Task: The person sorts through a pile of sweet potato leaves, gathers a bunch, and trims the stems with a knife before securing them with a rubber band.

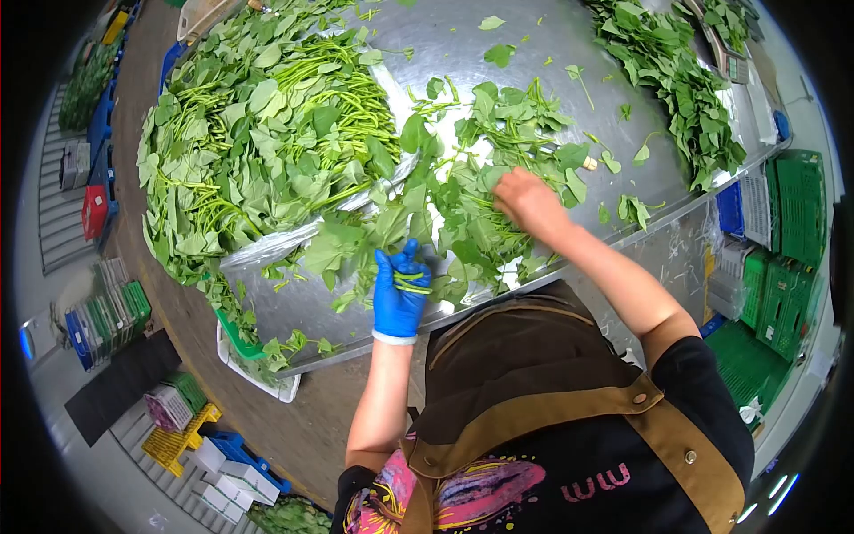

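My left hand (pixel 400 298) wears a blue glove and is closed around a small bunch of leafy green stems (pixel 411 283). The cut stem ends point right from the fingers, and the leaves (pixel 338 246) spread out to the left. My right hand (pixel 531 203) is bare, its fingers curled down onto a loose spread of leafy greens (pixel 471 209). Its fingertips are partly hidden, but they appear pinched on stems there. Left of both hands lies a large heap of the same greens (pixel 267 142), stems bundled together, on clear plastic wrapping (pixel 271 245).
The greens lie on a metal table (pixel 445 44). Another leafy pile (pixel 680 98) lines its right side near a scale (pixel 731 64). A small beige piece (pixel 590 164) rests beyond my right hand. Green crates (pixel 792 205) stand right; a white container (pixel 267 378) is below the table's left corner.
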